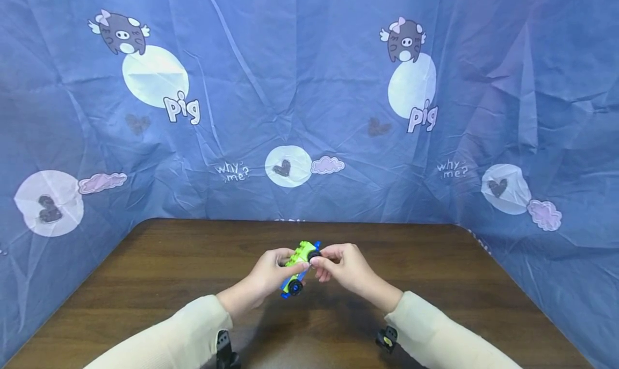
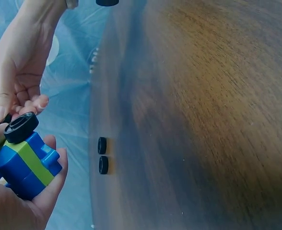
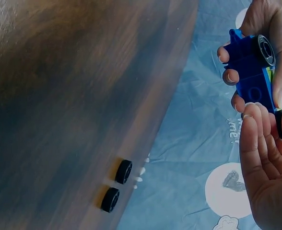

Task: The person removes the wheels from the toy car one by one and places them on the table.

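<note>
A toy car of blue and lime-green blocks [image 1: 293,261] is held above the table, tilted, its blue underside [image 3: 250,88] showing in the right wrist view. My left hand [image 1: 263,275] grips the body, thumb on the near side and fingers underneath. At the car's far end, my right hand [image 1: 352,266] pinches a black wheel [image 1: 314,255] between thumb and fingers, against the car's side. Another black wheel [image 1: 295,287] sits on the same side at the near end. Fingers partly hide the pinched wheel in both wrist views.
Two loose black wheels, one [image 2: 102,145] beside the other [image 2: 103,165], stand near an edge of the brown wooden table [image 1: 193,261]. A blue printed cloth [image 1: 300,89] hangs around the table. Dark camera mounts [image 1: 226,350] show below the sleeves.
</note>
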